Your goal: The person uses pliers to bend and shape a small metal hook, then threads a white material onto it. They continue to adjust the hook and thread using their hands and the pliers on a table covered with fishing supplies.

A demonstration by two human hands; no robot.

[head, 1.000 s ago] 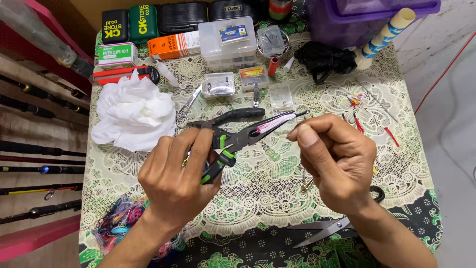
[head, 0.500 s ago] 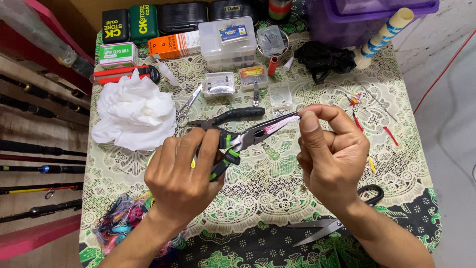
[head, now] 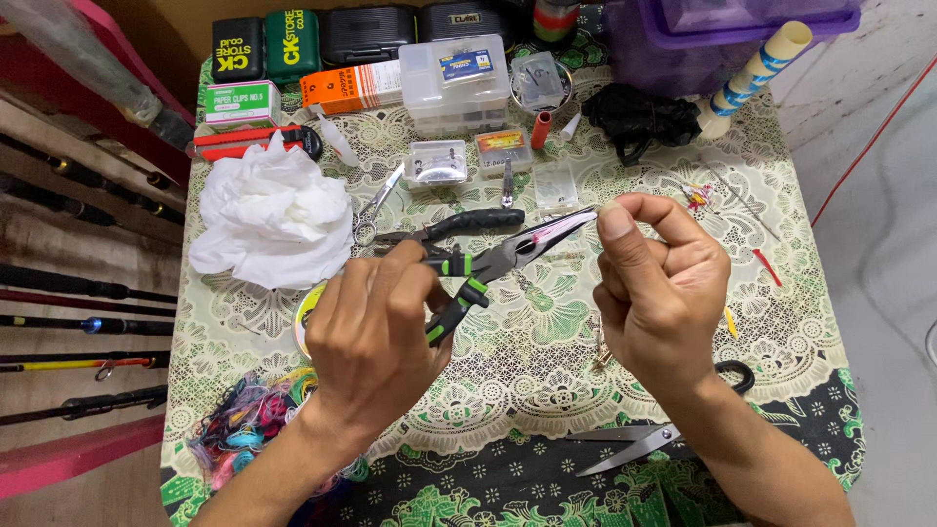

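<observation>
Two hands work above the middle of the bench: the left hand (head: 376, 337), clenched on green-and-black pliers (head: 488, 268), has lifted slightly, the nose now gripping a small pink lure (head: 558, 228) pinched by the right hand (head: 659, 288), which has risen.

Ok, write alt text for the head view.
Left hand grips green-and-black pliers, whose tips meet a pink lure pinched by the right hand. Around them on the lace-covered table: crumpled white tissue, scissors, small tackle boxes.
</observation>
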